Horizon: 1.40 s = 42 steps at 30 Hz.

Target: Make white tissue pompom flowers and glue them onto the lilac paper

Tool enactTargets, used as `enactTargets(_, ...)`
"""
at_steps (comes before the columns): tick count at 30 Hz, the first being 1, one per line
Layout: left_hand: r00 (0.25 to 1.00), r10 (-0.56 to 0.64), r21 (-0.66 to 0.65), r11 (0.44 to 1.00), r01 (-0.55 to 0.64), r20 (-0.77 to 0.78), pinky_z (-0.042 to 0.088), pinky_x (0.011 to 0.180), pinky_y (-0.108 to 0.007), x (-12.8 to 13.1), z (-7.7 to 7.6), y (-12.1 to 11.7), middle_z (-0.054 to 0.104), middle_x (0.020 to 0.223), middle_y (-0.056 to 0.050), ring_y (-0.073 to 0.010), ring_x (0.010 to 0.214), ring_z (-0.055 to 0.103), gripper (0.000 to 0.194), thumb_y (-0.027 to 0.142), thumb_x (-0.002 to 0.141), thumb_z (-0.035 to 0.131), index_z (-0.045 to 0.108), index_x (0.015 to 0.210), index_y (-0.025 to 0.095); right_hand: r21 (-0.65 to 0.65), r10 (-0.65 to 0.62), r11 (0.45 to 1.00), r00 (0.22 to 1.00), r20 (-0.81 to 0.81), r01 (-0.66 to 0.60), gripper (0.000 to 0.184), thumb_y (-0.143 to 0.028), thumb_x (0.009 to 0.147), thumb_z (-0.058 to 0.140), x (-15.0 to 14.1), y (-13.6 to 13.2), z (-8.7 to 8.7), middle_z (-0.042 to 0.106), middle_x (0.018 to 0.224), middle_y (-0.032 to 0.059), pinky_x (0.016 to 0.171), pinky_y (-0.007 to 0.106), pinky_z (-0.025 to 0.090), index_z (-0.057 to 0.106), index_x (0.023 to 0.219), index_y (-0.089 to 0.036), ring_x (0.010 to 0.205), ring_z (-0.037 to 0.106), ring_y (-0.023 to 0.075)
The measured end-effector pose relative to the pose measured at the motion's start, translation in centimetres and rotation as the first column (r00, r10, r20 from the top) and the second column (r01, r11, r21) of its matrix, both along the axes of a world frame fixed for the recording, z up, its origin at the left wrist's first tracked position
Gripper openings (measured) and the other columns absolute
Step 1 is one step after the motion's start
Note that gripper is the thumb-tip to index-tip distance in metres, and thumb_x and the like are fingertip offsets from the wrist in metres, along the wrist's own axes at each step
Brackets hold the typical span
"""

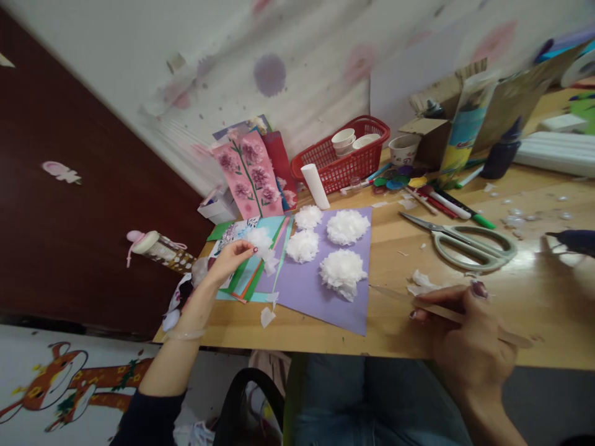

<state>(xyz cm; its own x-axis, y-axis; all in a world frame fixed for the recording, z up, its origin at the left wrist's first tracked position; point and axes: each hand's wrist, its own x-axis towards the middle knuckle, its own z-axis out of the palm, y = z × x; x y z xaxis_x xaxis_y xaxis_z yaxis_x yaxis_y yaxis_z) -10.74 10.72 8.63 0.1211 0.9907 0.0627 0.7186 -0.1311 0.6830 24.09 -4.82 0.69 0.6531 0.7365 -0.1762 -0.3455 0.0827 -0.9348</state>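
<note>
My left hand is at the left of the table, thumb and fingertips pinched on a piece of white tissue paper. A thin flat wooden stick is gripped in my right hand, near the front edge, its narrow tip pointing left. Between my hands lies a purple sheet of paper, bearing several ruffled white paper flowers. The stick's tip reaches close to the sheet's right edge. Under my left hand are stacked coloured sheets, partly hidden by it.
Scissors lie beyond my right hand, and a dark-tipped glue gun sits at the right edge. At the back stand a red basket with white cups, a pink flower card and a dark bottle. Tissue scraps are scattered about.
</note>
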Motion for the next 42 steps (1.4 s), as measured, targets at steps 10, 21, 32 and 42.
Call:
enactTargets(10,0.956,-0.281,-0.158,0.951,0.266,-0.081,0.051,0.071,-0.033,9.9,1.1,-7.6,0.068,0.072,-0.002,-0.0197,0.071,0.063,0.021,0.042,0.074,0.071,0.066,0.072,0.022,0.095,0.069,0.992,0.992,0.101,-0.079,0.06,-0.07,0.086,0.051,-0.4,0.3,0.5,0.06,0.048,0.0017,0.043,0.024,0.048,0.065,0.06,-0.018,0.042,0.058,0.0131)
enactTargets(21,0.912,-0.288,0.248,0.898,0.363,-0.291,0.046,0.082,-0.04,18.5,-3.3,-7.9,0.062,0.079,-0.003,-0.0236,0.085,0.059,0.011,0.025,0.08,0.066,0.062,0.07,0.025,0.038,0.041,0.998,0.991,0.124,-0.046,0.049,-0.058,0.094,0.049,-0.5,0.0,-0.2,0.065,0.054,0.0013,0.053,0.027,0.05,0.068,0.071,-0.019,0.05,0.063,0.0147)
enactTargets(32,0.964,-0.162,0.327,0.918,0.225,-0.209,0.051,0.083,-0.037,17.4,-4.7,-8.4,0.061,0.092,-0.004,-0.0216,0.089,0.06,0.017,0.025,0.085,0.062,0.059,0.102,0.023,0.013,0.244,0.963,0.896,0.371,-0.268,0.048,-0.052,0.1,0.043,-0.2,0.2,0.2,0.067,0.058,-0.0003,0.057,0.025,0.046,0.066,0.072,-0.021,0.054,0.063,0.0127)
enactTargets(42,0.885,-0.146,0.189,0.95,0.25,-0.442,0.034,0.119,-0.052,11.5,-9.7,-10.5,0.029,0.162,-0.017,-0.0312,0.149,0.03,0.066,0.039,0.1,0.039,0.016,0.159,0.021,0.016,0.281,0.944,0.828,0.485,-0.33,0.044,-0.045,0.102,0.043,-0.4,0.5,0.1,0.067,0.061,-0.0013,0.06,0.024,0.045,0.063,0.072,-0.021,0.059,0.063,0.012)
